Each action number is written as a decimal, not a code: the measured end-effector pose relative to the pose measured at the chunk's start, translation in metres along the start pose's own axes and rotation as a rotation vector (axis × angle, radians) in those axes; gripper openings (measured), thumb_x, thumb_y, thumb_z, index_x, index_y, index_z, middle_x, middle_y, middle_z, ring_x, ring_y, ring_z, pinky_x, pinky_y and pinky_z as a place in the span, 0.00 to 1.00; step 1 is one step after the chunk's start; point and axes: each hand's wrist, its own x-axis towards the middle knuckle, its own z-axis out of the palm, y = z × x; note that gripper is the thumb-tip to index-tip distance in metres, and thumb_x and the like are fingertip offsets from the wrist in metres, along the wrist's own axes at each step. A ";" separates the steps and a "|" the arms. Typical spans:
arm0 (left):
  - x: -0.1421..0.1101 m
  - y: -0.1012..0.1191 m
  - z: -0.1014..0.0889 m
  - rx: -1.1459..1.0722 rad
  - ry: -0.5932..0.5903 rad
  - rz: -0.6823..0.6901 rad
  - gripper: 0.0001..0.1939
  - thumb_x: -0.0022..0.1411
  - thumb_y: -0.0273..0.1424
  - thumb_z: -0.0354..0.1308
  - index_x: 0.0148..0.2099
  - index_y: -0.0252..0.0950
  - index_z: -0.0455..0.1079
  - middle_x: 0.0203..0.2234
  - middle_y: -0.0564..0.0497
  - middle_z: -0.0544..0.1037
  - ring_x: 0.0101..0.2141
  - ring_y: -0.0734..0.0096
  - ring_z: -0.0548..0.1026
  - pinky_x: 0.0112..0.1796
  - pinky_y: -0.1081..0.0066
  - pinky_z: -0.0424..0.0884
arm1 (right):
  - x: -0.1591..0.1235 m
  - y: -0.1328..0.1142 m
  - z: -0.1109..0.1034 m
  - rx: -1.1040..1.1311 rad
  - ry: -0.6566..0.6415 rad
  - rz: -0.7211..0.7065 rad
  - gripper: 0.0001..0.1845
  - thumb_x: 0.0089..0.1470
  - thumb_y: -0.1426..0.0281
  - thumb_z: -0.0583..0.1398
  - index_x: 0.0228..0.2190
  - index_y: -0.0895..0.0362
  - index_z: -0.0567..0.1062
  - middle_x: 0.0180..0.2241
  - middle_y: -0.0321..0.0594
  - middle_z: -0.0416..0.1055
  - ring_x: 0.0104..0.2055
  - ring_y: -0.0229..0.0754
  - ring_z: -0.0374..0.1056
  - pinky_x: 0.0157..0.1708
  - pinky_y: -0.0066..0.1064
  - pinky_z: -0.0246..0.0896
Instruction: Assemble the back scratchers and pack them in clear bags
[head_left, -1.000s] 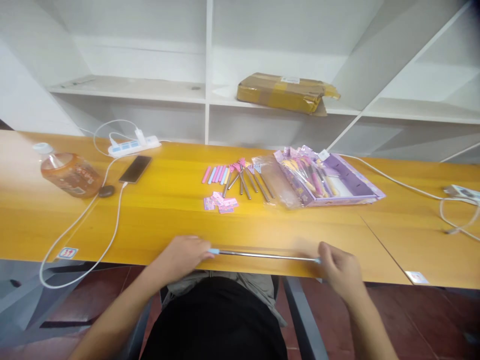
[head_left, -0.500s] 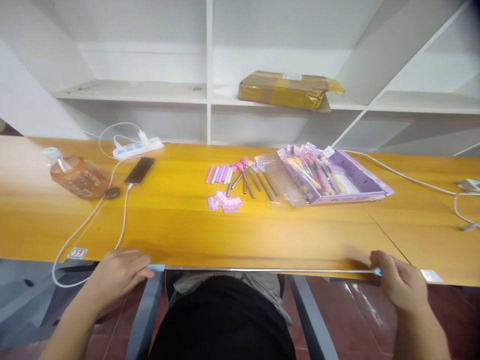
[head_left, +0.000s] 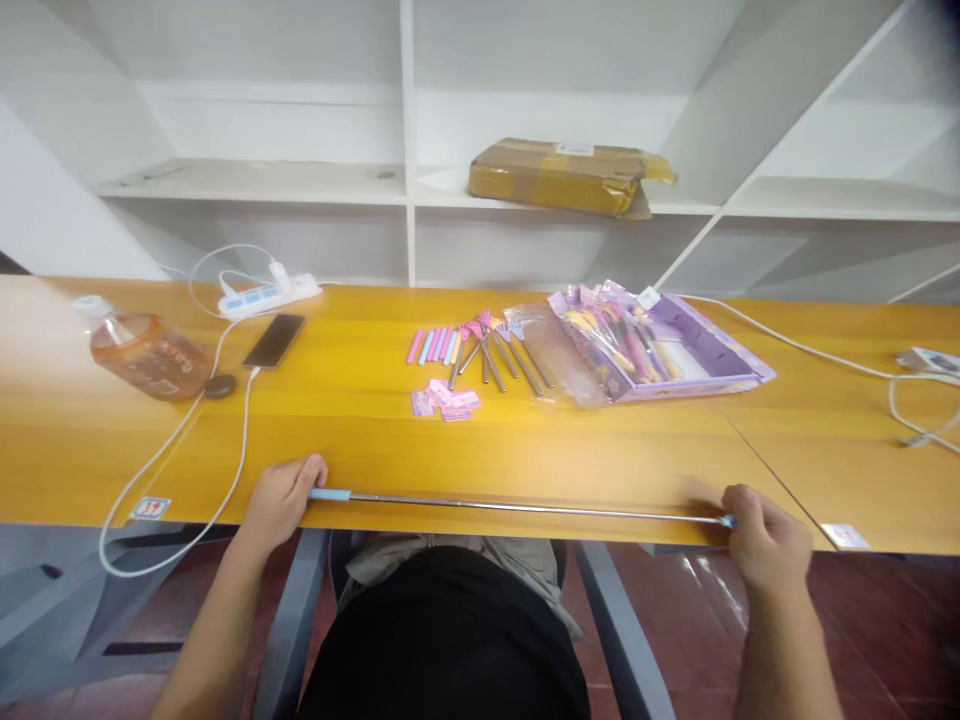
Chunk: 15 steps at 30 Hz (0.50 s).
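Our left grip (head_left: 283, 500) is clenched around the light-blue handle (head_left: 330, 495) of a long, slim metal rod (head_left: 525, 509), and our right grip (head_left: 769, 538) grasps its opposite tip (head_left: 727, 521). We hold the rod lengthwise along the near edge of the tabletop (head_left: 540, 450); we cannot tell whether it touches the surface. Toward the far edge we have pastel tubes (head_left: 433, 346) in a row, metal sticks (head_left: 493, 363) with pronged heads, and pink cards (head_left: 457, 402). Right of these sits a purple tray (head_left: 690, 388) with bagged items; near the left end are a bottle (head_left: 150, 360) and a phone (head_left: 275, 342).
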 end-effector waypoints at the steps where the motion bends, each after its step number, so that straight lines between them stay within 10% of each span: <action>1: 0.000 0.001 0.000 -0.049 0.011 -0.040 0.31 0.81 0.49 0.41 0.29 0.40 0.68 0.20 0.55 0.70 0.23 0.67 0.71 0.31 0.68 0.63 | -0.001 0.001 0.001 -0.001 0.005 -0.007 0.29 0.54 0.42 0.54 0.18 0.53 0.66 0.20 0.38 0.59 0.27 0.47 0.63 0.28 0.38 0.58; 15: -0.001 0.000 0.001 -0.106 0.055 -0.049 0.27 0.78 0.48 0.48 0.28 0.39 0.65 0.20 0.57 0.67 0.24 0.72 0.66 0.31 0.70 0.60 | 0.000 0.004 0.001 -0.049 -0.059 -0.031 0.25 0.55 0.45 0.54 0.18 0.49 0.66 0.20 0.40 0.59 0.27 0.54 0.65 0.29 0.42 0.58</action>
